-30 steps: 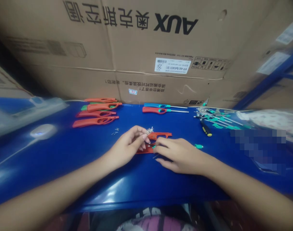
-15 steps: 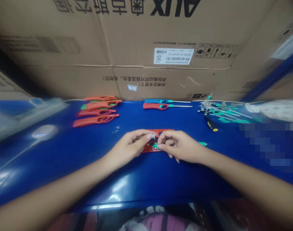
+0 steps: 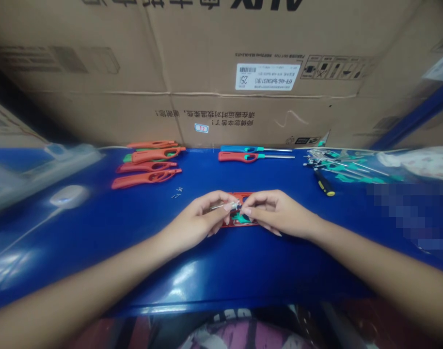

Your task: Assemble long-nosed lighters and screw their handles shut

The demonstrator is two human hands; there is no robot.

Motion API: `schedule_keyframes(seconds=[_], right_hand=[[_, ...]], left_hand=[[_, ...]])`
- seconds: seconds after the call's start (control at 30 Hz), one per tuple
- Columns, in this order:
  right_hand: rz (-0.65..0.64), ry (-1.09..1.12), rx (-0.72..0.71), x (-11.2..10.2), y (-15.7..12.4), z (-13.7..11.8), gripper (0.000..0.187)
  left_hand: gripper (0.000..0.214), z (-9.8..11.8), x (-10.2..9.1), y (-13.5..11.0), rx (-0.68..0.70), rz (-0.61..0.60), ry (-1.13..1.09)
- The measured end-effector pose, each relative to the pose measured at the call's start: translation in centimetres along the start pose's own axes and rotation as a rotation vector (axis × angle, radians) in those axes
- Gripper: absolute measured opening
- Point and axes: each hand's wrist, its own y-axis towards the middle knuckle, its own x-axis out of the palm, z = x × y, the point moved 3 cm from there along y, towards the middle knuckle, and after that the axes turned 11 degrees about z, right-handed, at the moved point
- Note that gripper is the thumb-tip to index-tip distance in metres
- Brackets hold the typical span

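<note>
My left hand (image 3: 201, 215) is closed in a pinch on a small whitish part (image 3: 234, 206) with a thin metal rod sticking out to the left. Against the right end of that part, my right hand (image 3: 285, 213) pinches a small dark piece (image 3: 239, 207), partly hidden by the fingertips. Beneath both hands an opened red lighter casing (image 3: 226, 224) lies on the table, largely covered by the fingers. A green plastic piece (image 3: 239, 217) and a pale wire or tube show inside it.
Several orange and red lighter casings (image 3: 147, 179) lie at the left. A few screws (image 3: 178, 194) are near them. Behind my hands are a red lighter (image 3: 236, 157) and a blue one (image 3: 238, 149). To the right lie a screwdriver (image 3: 324, 183) and a pile of metal-and-green lighter nozzles (image 3: 352, 169).
My right hand has left the green piece in the casing and moved up to the whitish part, with a dark piece now at its fingertips. The left hand keeps its pinch.
</note>
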Motion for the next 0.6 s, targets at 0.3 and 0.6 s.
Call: schedule_keyframes(seconds=[0.3,0.6], right_hand=[[0.028,0.112,0.043,0.05,0.17,-0.17,0.039],[0.026,0.103,0.030,0.07,0.22,-0.25,0.037]], left_hand=[[0.036,-0.35,0.07,0.05,0.033,-0.040,0.061],[0.033,-0.08,0.07,-0.05,0.024,-0.059,0.132]])
